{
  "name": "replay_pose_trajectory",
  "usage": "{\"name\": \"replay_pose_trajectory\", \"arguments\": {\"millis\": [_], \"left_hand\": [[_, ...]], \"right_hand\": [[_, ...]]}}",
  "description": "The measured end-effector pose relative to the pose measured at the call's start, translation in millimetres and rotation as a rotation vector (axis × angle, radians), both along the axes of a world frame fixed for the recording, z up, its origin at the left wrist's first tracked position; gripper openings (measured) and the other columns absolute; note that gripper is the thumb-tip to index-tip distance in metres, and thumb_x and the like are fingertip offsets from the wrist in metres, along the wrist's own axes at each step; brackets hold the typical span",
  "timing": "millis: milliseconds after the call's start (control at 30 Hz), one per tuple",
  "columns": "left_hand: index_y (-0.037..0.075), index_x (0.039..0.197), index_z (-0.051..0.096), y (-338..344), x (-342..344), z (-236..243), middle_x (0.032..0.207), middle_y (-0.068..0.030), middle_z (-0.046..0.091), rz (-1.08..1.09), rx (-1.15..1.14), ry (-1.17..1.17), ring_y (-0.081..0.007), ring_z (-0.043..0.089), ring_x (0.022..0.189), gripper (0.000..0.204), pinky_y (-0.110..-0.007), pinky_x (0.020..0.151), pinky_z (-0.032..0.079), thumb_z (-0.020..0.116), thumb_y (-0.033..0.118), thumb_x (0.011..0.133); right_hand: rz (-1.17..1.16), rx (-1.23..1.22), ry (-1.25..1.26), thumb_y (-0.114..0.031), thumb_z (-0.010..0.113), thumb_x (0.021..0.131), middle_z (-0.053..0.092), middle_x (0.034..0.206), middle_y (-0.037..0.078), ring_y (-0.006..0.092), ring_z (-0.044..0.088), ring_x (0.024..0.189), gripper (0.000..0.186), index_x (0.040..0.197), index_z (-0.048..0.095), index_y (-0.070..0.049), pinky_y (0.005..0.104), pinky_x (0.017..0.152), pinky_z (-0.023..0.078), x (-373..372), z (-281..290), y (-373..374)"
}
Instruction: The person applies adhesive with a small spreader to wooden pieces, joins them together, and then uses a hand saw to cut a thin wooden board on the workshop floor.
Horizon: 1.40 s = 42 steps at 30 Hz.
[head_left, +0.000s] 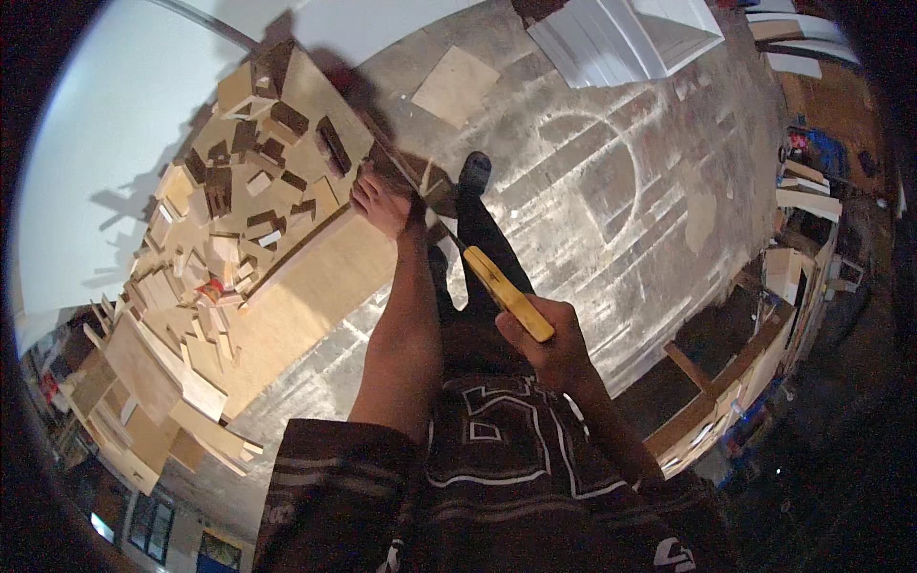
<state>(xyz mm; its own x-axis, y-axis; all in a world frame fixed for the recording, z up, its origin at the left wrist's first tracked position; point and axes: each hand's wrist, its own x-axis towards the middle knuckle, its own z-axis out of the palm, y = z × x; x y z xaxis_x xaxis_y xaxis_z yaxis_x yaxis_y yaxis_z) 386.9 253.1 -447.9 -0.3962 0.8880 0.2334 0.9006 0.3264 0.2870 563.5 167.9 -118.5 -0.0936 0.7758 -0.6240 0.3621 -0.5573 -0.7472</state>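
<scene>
My right hand (549,342) is closed round the yellow handle of a hand saw (497,285). Its thin blade appears nearly edge-on and runs up and left past my left wrist, by the table's right edge. My left hand (384,205) lies at that edge with bent fingers, gripping the end of a long wooden strip (298,256) that crosses the plywood tabletop (287,329). Exactly where the blade meets the wood is hard to make out. Beyond my fingers lies a dark block (332,145).
Many dark and pale wood offcuts (263,181) cover the table's far part. Plywood pieces (143,368) are stacked at left. A square board (457,86) lies on the concrete floor, near a white panelled piece (611,43). Along the right stands a wooden bin (702,382) with scraps.
</scene>
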Motion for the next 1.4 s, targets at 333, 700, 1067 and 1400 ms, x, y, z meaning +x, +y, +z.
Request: {"name": "replay_pose_trajectory", "arguments": {"millis": [333, 700, 1067, 1400], "left_hand": [[-0.003, 0.127, 0.05, -1.0, 1.9, 7.4, 0.123, -0.0199, 0.057, 0.008, -0.077, 0.01, -0.0363, 0.047, 0.123, 0.059, -0.05, 0.112, 0.03, 0.056, 0.029, 0.078], [0.0, 0.129, 0.049, -8.0, -1.4, -3.1, 0.119, -0.019, 0.057, 0.05, -0.059, 0.018, -0.0366, 0.049, 0.118, 0.057, -0.048, 0.11, 0.032, 0.057, 0.026, 0.079], [0.004, 0.125, 0.053, 6.3, 4.6, 12.5, 0.123, -0.0152, 0.059, 0.066, -0.014, -0.029, -0.0341, 0.052, 0.116, 0.045, -0.048, 0.108, 0.034, 0.054, 0.023, 0.084], [0.003, 0.122, 0.055, 7.5, 2.4, 14.4, 0.116, -0.0147, 0.06, 0.075, 0.017, 0.049, -0.0316, 0.052, 0.114, 0.043, -0.046, 0.106, 0.035, 0.053, 0.026, 0.086]], "right_hand": [[-0.025, 0.036, -0.044, -0.027, 0.067, 0.094, 0.055, 0.062, 0.003, 0.0118, 0.049, 0.058, 0.028, 0.084, 0.063, -0.001, 0.0313, 0.055, 0.041, -0.8, 16.2, -5.5], [-0.004, 0.018, 0.0, -0.024, 0.066, 0.095, 0.056, 0.065, 0.005, 0.0134, 0.051, 0.06, 0.027, 0.083, 0.061, 0.0, 0.0324, 0.055, 0.041, -4.1, -15.2, -1.5], [-0.011, 0.061, -0.014, -0.026, 0.066, 0.095, 0.055, 0.067, 0.004, 0.0102, 0.05, 0.064, 0.028, 0.085, 0.062, 0.0, 0.0296, 0.057, 0.041, -8.6, -46.8, 0.8], [-0.035, 0.021, 0.018, -0.021, 0.066, 0.095, 0.051, 0.063, -0.001, 0.0086, 0.046, 0.06, 0.023, 0.086, 0.061, 0.0, 0.0281, 0.053, 0.037, -7.7, -43.6, -9.8]]}}
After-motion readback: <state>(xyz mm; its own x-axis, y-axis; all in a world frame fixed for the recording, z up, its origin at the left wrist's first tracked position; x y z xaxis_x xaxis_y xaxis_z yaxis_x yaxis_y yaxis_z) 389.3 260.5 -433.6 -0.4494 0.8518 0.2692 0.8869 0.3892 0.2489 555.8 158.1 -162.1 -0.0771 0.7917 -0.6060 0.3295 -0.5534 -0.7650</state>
